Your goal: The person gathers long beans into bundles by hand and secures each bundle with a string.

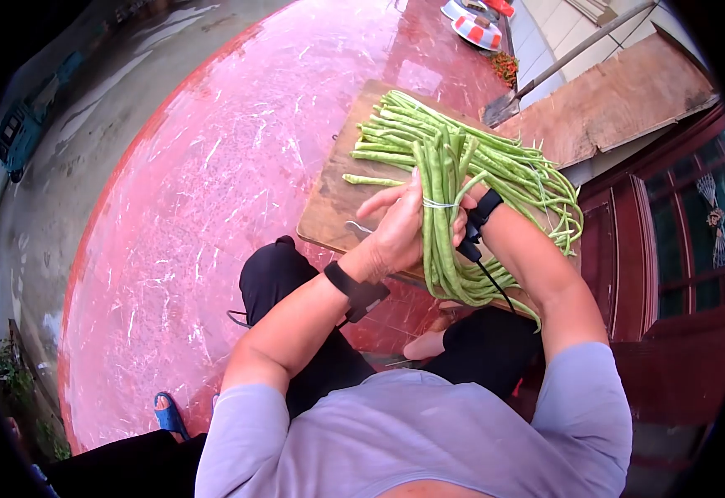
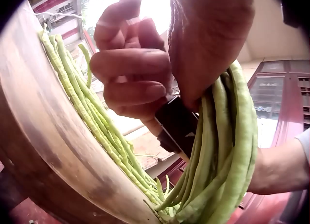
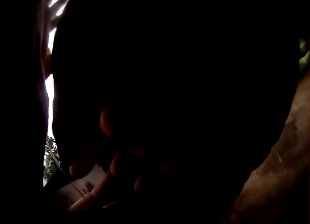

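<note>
A bundle of long green beans point(image 1: 435, 174) stands between my two hands, with a white string point(image 1: 440, 204) round its middle. My left hand point(image 1: 400, 222) lies against the bundle's left side, thumb pointing up along it. Its fingers are curled in the left wrist view, and a loose white end shows beside them in the head view. My right hand point(image 1: 460, 222) grips the bundle from the right side, partly hidden by the beans and its own wrist. The right wrist view is mostly dark. A big pile of long beans point(image 1: 495, 158) lies behind on the wooden table point(image 1: 338, 199).
One loose bean point(image 1: 371, 180) lies left of the pile. To the right are a shovel point(image 1: 504, 108), a leaning wooden board point(image 1: 612, 100) and a red door point(image 1: 628, 257). Basins point(image 1: 476, 31) stand at the far end of the red floor. A sandalled foot point(image 1: 169, 413) is at lower left.
</note>
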`<control>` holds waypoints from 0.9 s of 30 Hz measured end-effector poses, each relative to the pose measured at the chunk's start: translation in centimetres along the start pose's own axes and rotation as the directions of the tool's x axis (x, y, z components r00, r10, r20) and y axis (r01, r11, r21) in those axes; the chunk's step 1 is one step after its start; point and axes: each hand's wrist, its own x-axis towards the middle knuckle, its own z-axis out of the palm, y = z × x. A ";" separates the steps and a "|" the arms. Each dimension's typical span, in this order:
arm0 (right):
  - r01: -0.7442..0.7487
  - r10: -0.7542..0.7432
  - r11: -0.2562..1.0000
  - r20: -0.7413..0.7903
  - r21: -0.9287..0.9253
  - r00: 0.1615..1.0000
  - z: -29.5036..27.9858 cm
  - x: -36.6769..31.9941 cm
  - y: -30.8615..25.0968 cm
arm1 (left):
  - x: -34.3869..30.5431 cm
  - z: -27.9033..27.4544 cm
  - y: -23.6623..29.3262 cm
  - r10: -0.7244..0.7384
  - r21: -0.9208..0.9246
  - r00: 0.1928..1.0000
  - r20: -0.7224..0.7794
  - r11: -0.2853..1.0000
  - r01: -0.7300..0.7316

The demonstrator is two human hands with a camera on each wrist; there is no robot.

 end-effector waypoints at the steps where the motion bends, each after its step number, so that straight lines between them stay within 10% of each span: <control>1: -0.072 0.072 0.997 -0.020 0.007 0.997 -1.0 -0.3 0.5 | 0.2 -0.9 -0.2 0.002 0.023 0.998 0.055 1.000 -0.004; 5: -0.190 0.212 0.972 -0.169 0.137 0.963 1.1 -2.3 -1.9 | 0.3 -1.8 -0.5 0.011 0.017 0.999 0.051 1.000 -0.012; 12: 0.152 0.102 0.879 -0.489 0.451 0.866 0.8 -6.2 -1.1 | 0.6 -3.4 -0.5 -0.015 -0.146 0.999 0.032 0.989 0.020; 18: 0.061 -0.146 0.988 -0.738 -0.141 0.658 7.5 -6.7 1.0 | 1.2 -4.3 -1.2 0.134 0.165 0.985 -0.111 0.980 -0.115; 21: -0.148 -0.591 0.632 -0.597 -0.761 0.543 10.7 -6.3 1.6 | 1.3 -3.4 -1.4 0.235 0.301 0.954 -0.186 0.938 -0.172; 23: -0.294 -0.676 0.425 -0.516 -0.856 0.526 12.2 -5.9 1.7 | 1.4 -4.0 -1.5 0.250 0.467 0.938 -0.241 0.877 -0.113; 27: -0.475 -0.591 0.458 -0.657 -0.751 0.468 13.8 -4.4 2.9 | 1.2 -2.8 -2.1 0.434 0.725 0.868 -0.241 0.675 -0.136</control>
